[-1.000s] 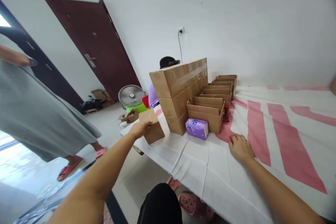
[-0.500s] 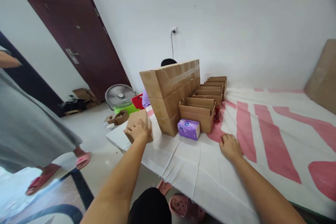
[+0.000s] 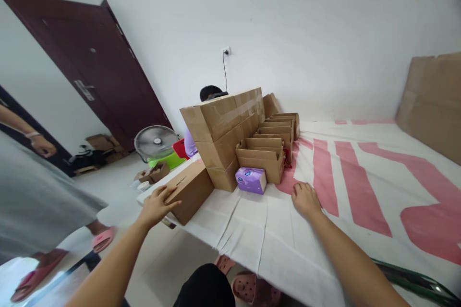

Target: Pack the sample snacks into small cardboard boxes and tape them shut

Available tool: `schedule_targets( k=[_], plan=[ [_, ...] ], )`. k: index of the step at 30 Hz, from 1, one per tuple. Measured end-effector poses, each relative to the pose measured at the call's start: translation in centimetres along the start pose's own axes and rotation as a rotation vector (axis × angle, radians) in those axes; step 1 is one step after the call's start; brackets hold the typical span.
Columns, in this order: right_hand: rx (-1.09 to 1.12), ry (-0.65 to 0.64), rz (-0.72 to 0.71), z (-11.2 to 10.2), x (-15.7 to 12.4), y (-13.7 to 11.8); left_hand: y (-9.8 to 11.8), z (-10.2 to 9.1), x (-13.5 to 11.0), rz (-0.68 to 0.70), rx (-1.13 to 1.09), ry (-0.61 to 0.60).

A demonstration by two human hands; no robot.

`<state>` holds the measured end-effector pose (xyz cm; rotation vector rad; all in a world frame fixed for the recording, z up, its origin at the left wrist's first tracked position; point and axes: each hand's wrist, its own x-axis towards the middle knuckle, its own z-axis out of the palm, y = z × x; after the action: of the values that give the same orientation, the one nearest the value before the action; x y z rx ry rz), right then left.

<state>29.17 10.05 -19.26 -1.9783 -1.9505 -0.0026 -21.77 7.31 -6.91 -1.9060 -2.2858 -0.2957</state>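
My left hand [image 3: 157, 206] rests with spread fingers on the near end of a closed brown cardboard box [image 3: 192, 189], which lies lengthwise at the table's left edge. Beside that box rises a stack of taped cardboard boxes [image 3: 223, 141]. On the white and pink tablecloth lies my right hand [image 3: 305, 199], its fingers loosely curled; whether anything is under them is hidden. Between the hands sits a purple tissue pack [image 3: 251, 180], in front of a row of open-topped cardboard boxes [image 3: 261, 158].
Behind the stack a person [image 3: 210, 92] is partly hidden. Another person in a grey garment [image 3: 39, 192] stands on the left. A fan [image 3: 156, 141] and a green tub [image 3: 168, 159] are beyond the table. A large cardboard sheet [image 3: 432, 103] leans at right.
The box under my left hand now lies lengthwise against the stack, and that hand has moved left and nearer. My view has shifted slightly right. My right hand stays on the cloth.
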Motion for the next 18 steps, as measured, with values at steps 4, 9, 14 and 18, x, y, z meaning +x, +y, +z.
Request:
schedule_targets(
  k=[4,9,14,18],
  plan=[
    [0.007,-0.040,0.003,0.1,0.1,-0.1,-2.4,-0.2,-1.7,0.037,-0.082,0.003],
    [0.003,-0.100,0.021,0.3,0.4,-0.2,-6.8,-0.1,-5.1,0.076,-0.330,0.053],
    [-0.004,-0.165,0.020,0.0,0.4,-0.2,-7.6,-1.3,-8.4,0.139,-0.479,-0.016],
    [-0.009,-0.236,0.017,-0.3,0.6,-0.3,-4.5,-2.0,-10.0,0.337,-0.498,-0.204]
  ],
)
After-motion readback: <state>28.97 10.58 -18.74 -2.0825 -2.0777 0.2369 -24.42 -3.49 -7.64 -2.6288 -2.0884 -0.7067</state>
